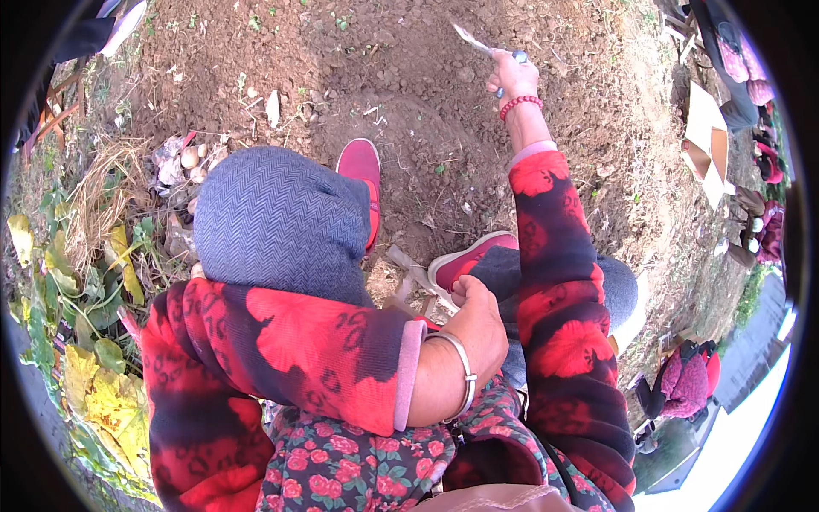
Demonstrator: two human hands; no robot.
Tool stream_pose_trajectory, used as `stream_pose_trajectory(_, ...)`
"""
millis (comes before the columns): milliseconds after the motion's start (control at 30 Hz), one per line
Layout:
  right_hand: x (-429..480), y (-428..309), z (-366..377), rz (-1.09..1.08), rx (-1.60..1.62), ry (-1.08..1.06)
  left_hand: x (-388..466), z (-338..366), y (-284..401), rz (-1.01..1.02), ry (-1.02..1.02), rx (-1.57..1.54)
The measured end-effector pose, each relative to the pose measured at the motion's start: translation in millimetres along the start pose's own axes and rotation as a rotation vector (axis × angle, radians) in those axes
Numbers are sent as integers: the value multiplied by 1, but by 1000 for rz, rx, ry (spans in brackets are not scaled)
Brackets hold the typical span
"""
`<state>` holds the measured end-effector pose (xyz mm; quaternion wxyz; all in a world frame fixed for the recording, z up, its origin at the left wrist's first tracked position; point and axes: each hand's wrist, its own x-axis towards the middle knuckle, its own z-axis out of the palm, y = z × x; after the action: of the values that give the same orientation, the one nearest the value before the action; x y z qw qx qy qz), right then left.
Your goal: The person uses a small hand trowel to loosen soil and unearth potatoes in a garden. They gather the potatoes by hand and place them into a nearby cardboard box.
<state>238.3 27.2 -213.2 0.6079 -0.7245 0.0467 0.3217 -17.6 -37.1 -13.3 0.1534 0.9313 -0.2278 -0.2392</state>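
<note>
My right hand (515,75), with a red bead bracelet at its wrist, is stretched out over bare brown soil (397,51). It is closed round the handle of a small hand tool (473,40), whose narrow, pale metal blade points away to the upper left; the blade's exact kind is unclear. Near my lap, my left hand (477,320) hangs in front of the floral apron (345,454), its fingers bent and partly hidden. A silver bangle is on that wrist. Nothing can be made out in this hand.
Pale roundish objects (190,157), dry straw (105,198) and leafy vines (96,301) lie at left. My red shoes (359,160) rest on the soil beside pieces of wood (409,265). An open cardboard box (704,144) and several people are at right.
</note>
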Motion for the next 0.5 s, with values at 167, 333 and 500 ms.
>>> stream_pose_trajectory(167, -16, 26, -43, 291, -187, -208, 5, -3, 10, 4, -23, 34)
stream_pose_trajectory(333, -4, 73, -62, 463, -200, -123, 8, -5, 7, 48, -64, 3)
stream_pose_trajectory(500, 16, 100, -54, 452, -325, -76, 9, -5, 3, 16, -34, 44)
